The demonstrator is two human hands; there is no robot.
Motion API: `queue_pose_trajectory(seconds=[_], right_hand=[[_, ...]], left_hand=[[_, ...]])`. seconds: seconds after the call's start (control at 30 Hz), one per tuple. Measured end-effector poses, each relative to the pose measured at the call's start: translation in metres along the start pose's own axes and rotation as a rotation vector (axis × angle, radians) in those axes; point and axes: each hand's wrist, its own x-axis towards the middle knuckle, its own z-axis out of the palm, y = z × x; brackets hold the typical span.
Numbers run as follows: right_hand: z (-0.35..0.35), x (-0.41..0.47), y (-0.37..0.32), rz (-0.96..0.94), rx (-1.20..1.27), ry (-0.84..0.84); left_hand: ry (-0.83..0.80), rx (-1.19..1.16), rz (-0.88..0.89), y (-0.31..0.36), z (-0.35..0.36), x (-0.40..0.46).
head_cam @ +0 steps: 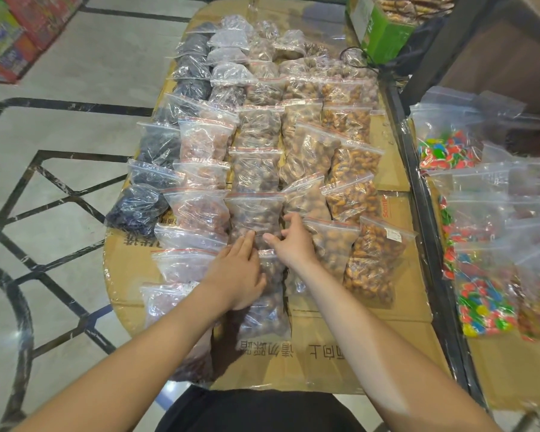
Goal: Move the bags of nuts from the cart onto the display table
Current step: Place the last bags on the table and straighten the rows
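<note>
Several clear zip bags of nuts and dried fruit lie in rows on the cardboard-covered display table (396,310). My left hand (237,272) lies flat on a bag of brown nuts (267,310) in the middle row, fingers straight. My right hand (292,241) reaches to the far end of that bag, its fingers bent and touching the plastic where it meets the bag ahead (254,213). Whether it pinches the plastic is unclear. Bags of orange nuts (371,263) sit to the right, dark fruit bags (138,208) to the left.
A black-framed stand (430,244) to the right carries bags of coloured candy (483,304). A green box (384,32) stands at the table's far right. Tiled floor with black lines lies to the left, stacked cartons (10,32) at the far left.
</note>
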Motion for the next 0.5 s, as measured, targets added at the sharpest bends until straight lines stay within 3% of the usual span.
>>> queue_pose_trajectory(seconds=[0.1, 0.2, 0.5], right_hand=[[0.002, -0.003, 0.008, 0.008, 0.012, -0.095], [0.008, -0.005, 0.012, 0.044, 0.034, -0.031], [-0.001, -0.023, 0.010, -0.007, -0.012, -0.055]], left_hand=[[0.072, -0.018, 0.014, -0.005, 0.004, -0.003], [0.104, -0.037, 0.004, -0.003, 0.004, -0.007], [-0.046, 0.045, -0.097, 0.006, 0.001, 0.003]])
